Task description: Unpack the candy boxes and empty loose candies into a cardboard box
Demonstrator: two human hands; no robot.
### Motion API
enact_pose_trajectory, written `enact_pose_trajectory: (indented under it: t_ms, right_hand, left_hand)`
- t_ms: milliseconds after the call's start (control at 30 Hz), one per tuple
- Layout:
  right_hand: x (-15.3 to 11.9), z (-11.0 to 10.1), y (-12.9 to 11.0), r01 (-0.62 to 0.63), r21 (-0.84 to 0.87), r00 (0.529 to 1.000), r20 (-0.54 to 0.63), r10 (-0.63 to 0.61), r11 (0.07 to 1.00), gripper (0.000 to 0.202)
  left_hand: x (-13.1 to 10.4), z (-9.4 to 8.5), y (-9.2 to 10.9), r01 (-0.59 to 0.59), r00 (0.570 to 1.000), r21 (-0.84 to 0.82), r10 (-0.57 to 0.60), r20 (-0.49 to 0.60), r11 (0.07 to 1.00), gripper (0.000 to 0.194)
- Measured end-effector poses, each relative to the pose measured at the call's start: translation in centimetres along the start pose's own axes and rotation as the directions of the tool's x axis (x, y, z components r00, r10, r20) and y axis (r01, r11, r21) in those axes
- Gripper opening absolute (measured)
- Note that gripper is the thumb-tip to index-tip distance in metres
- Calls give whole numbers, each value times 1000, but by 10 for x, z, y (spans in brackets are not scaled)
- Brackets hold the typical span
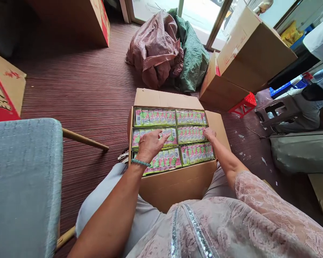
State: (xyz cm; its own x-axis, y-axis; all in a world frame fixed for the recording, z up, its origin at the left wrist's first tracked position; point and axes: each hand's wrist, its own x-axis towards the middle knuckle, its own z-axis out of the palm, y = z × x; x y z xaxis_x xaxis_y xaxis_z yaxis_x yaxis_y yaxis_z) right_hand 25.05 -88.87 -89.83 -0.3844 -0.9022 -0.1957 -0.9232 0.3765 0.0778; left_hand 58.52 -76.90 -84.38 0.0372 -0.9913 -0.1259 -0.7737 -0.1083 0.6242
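Observation:
An open cardboard box (177,179) sits between my knees, filled with clear-wrapped packs of pink and green sachets in two columns. My left hand (150,144) lies over the left middle pack (140,134), thumb and forefinger apart, with nothing visible between them. Around that wrist is a green bead bracelet (140,162). At the box's right side, my right hand (210,134) touches the outer end of the right middle pack (190,134), its fingers stretched out and partly hidden. Another pack (197,153) lies in the front right corner, nearest my body.
Pink and green woven sacks (157,46) are heaped beyond the box. Large cartons (255,57) stand at the right by a red stool (243,104). A grey padded chair (27,179) is at my left. Another person's leg (307,114) shows at the right.

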Motion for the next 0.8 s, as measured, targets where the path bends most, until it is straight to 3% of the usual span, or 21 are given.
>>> enact_pose_trajectory:
  t_ms: [233, 367, 433, 567, 700, 800]
  right_hand:
    - [-21, -14, 5, 65, -122, 993, -91, -77, 990, 34]
    - [-37, -42, 11, 223, -240, 944, -188, -271, 945, 32]
    - [-54, -55, 13, 337, -327, 866, -260, -427, 883, 27]
    - [-100, -54, 15, 522, -453, 632, -364, -684, 723, 22]
    - [-150, -19, 34, 604, -519, 387, -472, -792, 604, 28]
    - [-188, 10, 68, 658, -502, 284, -525, -803, 561, 34]
  left_hand:
    - [-1, -2, -5, -32, 999, -34, 31, -6, 999, 51]
    - [2, 0, 1, -13, 1000, -29, 13, -7, 999, 50]
    - [5, 2, 7, -6, 1000, -26, 6, -2, 1000, 49]
    - [11, 7, 16, -7, 1000, -19, 7, 16, 1000, 48]
    - [14, 12, 13, -65, 998, 9, 65, 17, 998, 58]
    - [16, 18, 8, -150, 987, 60, 146, 63, 987, 78]
